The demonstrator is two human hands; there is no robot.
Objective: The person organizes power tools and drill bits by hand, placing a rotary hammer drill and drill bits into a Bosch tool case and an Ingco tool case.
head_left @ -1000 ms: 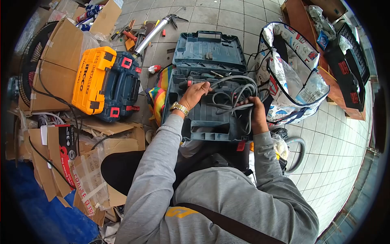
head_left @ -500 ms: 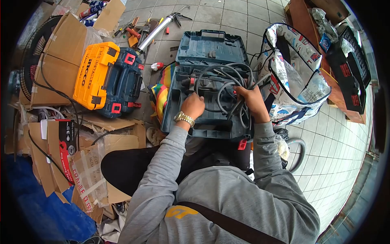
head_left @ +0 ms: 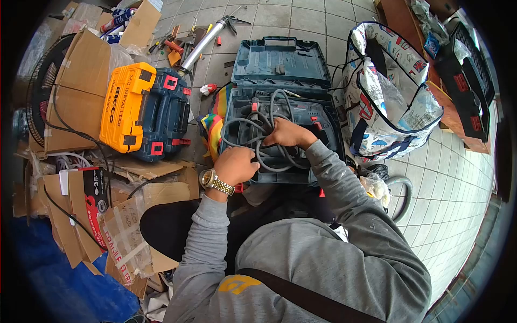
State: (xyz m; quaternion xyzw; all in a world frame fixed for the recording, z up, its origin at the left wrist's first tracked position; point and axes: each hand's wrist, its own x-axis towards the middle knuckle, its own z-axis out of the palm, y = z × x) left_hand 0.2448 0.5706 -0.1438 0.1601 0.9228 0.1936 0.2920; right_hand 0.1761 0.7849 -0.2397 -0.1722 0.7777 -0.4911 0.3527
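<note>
An open dark blue-green tool case (head_left: 283,62) lies in front of me, its lid tipped back. Inside rests a power drill (head_left: 307,114), partly covered by its grey power cord (head_left: 281,168). My right hand (head_left: 290,134) is closed around the coiled cord, over the middle of the case. At the case's front left corner, my left hand (head_left: 237,164) has its fingers curled beside the cord's loops. Whether those fingers hold the cord or the case's edge is hidden. A gold watch sits on my left wrist.
Left of the case stand a yellow tool case (head_left: 125,107) and a blue tool case (head_left: 168,116). A caulking gun (head_left: 207,43) lies beyond them. Cardboard boxes (head_left: 81,91) fill the left side. To the right are a patterned bag (head_left: 371,134) and a grey hose (head_left: 405,196).
My right hand has moved left with the cord, from the case's right side to its middle, uncovering the drill. My left hand has shifted toward me, to the front left corner.
</note>
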